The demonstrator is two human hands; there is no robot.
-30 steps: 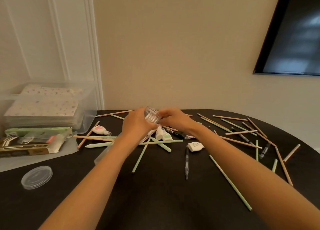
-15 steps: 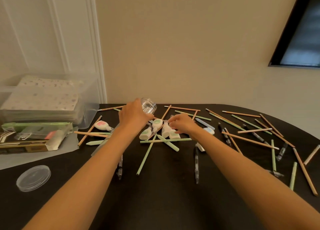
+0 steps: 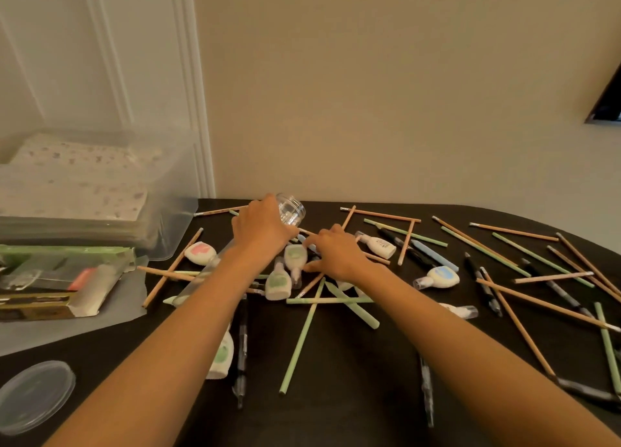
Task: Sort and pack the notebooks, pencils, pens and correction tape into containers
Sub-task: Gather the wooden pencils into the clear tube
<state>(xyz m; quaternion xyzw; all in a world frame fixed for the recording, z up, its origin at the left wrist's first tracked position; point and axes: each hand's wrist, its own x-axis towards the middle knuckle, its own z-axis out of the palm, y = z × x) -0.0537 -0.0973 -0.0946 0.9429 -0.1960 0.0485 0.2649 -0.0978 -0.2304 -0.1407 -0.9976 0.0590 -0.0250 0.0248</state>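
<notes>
Beige wall (image 3: 369, 93) rises behind a black table (image 3: 353, 396) strewn with stationery. At the far left a clear storage bin (image 3: 174, 218) holds a stack of patterned notebooks (image 3: 77, 191). In front of it lies opened packaging (image 3: 60, 278), and nearer still a round clear lid (image 3: 35, 396).

Both bare forearms stretch forward to the middle of the table. The left hand (image 3: 262, 231) is raised, fingers wrapped round a small clear jar (image 3: 291, 209) tipped with its mouth towards the right. The right hand (image 3: 336, 253) sits palm down over the pile with fingers bent and spread, tips among the items; whether it grips anything cannot be told.

Wooden pencils (image 3: 524, 329) and green pencils (image 3: 302, 339) lie crossed all over, with dark pens (image 3: 242, 352) among them.

Correction tapes are scattered about: two green ones (image 3: 278, 282) between the hands, a pink one (image 3: 200, 253) near the bin, a blue one (image 3: 438, 276) to the right, and a white one (image 3: 378, 245) whose label print is too small to read.
</notes>
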